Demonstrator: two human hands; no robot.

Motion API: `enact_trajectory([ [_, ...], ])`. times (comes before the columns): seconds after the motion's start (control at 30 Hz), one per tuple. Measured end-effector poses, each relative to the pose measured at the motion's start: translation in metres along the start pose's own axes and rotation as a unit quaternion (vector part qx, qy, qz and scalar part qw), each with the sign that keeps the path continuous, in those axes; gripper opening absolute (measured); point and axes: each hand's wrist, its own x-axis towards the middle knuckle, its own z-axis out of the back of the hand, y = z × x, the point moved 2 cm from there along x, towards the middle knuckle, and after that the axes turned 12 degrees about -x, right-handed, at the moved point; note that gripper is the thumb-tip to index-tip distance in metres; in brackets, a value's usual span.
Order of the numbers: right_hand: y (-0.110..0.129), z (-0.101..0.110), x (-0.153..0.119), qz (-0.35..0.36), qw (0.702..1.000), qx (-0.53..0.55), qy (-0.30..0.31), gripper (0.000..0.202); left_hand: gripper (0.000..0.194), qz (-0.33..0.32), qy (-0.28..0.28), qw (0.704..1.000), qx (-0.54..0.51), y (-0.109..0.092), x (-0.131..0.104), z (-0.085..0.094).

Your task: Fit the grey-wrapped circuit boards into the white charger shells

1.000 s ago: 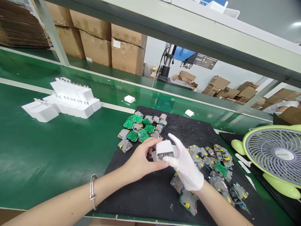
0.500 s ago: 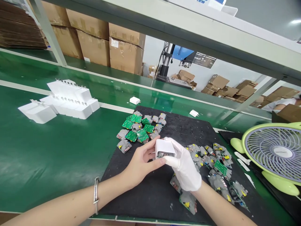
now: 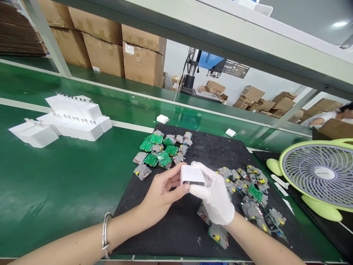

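Between both hands is a white charger housing (image 3: 193, 173), its open end toward me with dark parts inside. My bare left hand (image 3: 162, 187) grips its left side, thumb at the lower edge. Wearing a white glove, my right hand (image 3: 215, 195) is closed on the right side, thumb along the front. Below them lies a black mat (image 3: 171, 228). Circuit boards with grey potting (image 3: 164, 159) are grouped at the mat's far left. More grey-coated boards (image 3: 256, 195) are spread to the right, some beneath my right wrist.
White charger housings (image 3: 74, 117) with metal prongs are stacked at left on the green table (image 3: 82, 184). Two single chargers, one left (image 3: 162, 118) and one right (image 3: 230, 132), lie behind the mat. A green fan (image 3: 322, 173) stands at right. Cartons and a person are beyond.
Both hands keep hold of the charger housing, which is tilted slightly so less of its inside shows. The whole view has shifted a little.
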Motion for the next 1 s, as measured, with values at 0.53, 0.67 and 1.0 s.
enact_trajectory([
  [0.53, -0.006, -0.004, 0.004, -0.221, 0.955, 0.153, 0.126, 0.058, 0.050, 0.138, -0.102, 0.985, 0.031, 0.000, 0.010, 0.008],
  [0.67, -0.013, -0.003, 0.006, -0.220, 0.948, 0.169, 0.153, 0.059, 0.056, 0.153, -0.121, 0.980, 0.032, 0.001, 0.011, 0.010],
  [1.0, -0.004, -0.003, 0.006, -0.313, 0.928, 0.141, 0.146, 0.062, 0.062, 0.181, -0.128, 0.973, 0.063, 0.001, 0.012, 0.010],
])
